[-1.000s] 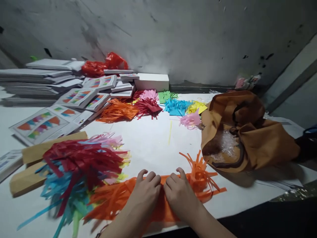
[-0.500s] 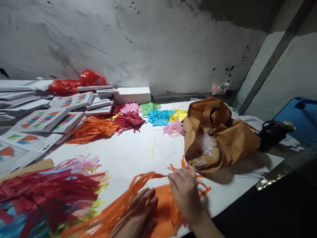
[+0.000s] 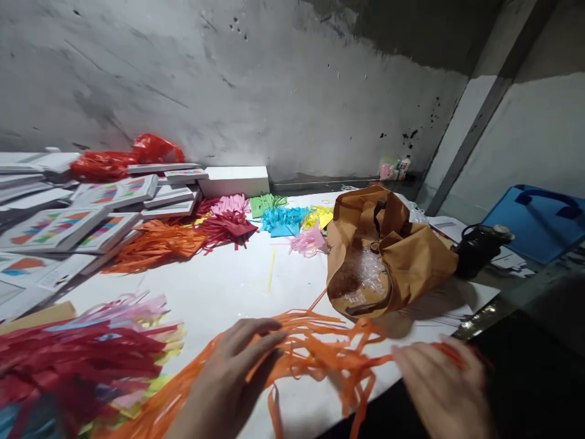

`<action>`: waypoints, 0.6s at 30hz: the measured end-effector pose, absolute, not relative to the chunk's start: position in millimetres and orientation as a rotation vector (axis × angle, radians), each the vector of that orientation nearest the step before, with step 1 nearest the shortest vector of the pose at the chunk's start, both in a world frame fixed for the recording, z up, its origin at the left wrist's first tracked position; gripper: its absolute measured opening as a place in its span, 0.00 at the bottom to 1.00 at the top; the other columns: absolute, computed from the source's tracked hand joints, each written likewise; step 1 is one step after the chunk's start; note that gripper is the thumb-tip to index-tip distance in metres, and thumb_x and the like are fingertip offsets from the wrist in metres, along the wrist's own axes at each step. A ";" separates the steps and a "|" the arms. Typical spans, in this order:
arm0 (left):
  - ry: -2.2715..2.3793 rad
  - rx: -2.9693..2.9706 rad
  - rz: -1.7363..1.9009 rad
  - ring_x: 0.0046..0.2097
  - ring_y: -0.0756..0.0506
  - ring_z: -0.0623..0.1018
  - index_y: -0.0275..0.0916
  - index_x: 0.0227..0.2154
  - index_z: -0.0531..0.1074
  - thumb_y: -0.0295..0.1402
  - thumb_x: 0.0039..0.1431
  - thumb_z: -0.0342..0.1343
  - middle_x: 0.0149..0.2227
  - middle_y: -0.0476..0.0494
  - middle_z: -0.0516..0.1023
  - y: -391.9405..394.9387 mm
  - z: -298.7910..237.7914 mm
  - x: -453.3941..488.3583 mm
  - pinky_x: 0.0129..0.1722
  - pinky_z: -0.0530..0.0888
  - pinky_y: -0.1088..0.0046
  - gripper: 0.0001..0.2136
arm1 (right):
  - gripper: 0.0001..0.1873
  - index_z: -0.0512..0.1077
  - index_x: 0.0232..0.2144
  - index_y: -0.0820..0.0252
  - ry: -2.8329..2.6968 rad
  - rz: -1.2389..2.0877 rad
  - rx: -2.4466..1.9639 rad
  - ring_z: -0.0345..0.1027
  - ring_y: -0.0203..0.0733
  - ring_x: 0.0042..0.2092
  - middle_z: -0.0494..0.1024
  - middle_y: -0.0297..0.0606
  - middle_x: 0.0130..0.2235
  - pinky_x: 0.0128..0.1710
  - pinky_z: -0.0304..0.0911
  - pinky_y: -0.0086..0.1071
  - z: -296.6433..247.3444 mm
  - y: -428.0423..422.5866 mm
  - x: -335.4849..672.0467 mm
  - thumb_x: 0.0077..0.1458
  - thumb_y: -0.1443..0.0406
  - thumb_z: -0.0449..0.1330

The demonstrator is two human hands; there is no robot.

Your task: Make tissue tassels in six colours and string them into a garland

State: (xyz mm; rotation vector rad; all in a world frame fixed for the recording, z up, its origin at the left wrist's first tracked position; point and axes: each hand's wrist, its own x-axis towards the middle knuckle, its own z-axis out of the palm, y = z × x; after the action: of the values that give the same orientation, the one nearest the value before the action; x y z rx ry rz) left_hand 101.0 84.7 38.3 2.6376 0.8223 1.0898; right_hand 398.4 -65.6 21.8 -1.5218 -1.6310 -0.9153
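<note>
A piece of orange paper cut into long fringe strips lies along the near edge of the white table. My left hand rests flat on its left part, fingers stretched out. My right hand is off the table's right edge, blurred, and orange strip ends seem to run into it; its fingers are smeared by motion. A heap of red, pink, yellow and blue fringed paper lies to the left of my left hand.
A brown cloth bag with clear plastic bits stands at right. Piles of fringed paper and packs with coloured prints lie behind. A black object and a blue bag are far right, by the wall.
My right hand has swung from the orange paper to the right, off the table edge, drawing the strips out. My left hand has spread flat on the paper. The view has turned right.
</note>
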 end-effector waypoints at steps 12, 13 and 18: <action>0.499 1.289 0.361 0.27 0.52 0.65 0.34 0.27 0.74 0.48 0.49 0.68 0.24 0.52 0.69 57.7 55.2 196.9 0.29 0.62 0.78 0.20 | 0.09 0.74 0.44 0.53 -1.847 -0.629 -1.242 0.78 0.40 0.35 0.82 0.31 0.33 0.57 0.61 0.48 27.1 -39.3 375.6 0.61 0.69 0.61; 0.496 1.273 0.401 0.28 0.52 0.65 0.34 0.26 0.74 0.48 0.48 0.69 0.24 0.52 0.69 56.6 54.0 199.0 0.30 0.62 0.77 0.20 | 0.09 0.74 0.43 0.53 -1.783 -0.535 -1.234 0.77 0.39 0.35 0.81 0.31 0.33 0.54 0.63 0.47 22.4 -38.0 373.5 0.60 0.70 0.61; 0.577 1.180 0.554 0.31 0.50 0.70 0.34 0.25 0.75 0.47 0.44 0.72 0.27 0.48 0.75 53.1 48.3 213.4 0.34 0.66 0.75 0.20 | 0.10 0.74 0.47 0.52 -1.460 -0.152 -1.216 0.76 0.42 0.44 0.79 0.37 0.38 0.46 0.71 0.39 -3.3 -31.1 354.3 0.65 0.66 0.58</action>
State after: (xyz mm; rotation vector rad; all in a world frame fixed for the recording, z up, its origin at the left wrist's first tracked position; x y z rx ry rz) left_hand 213.4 53.1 48.3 1.1803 0.5771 0.5543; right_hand 354.3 -31.1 -3.3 -1.2162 -1.4600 -0.1518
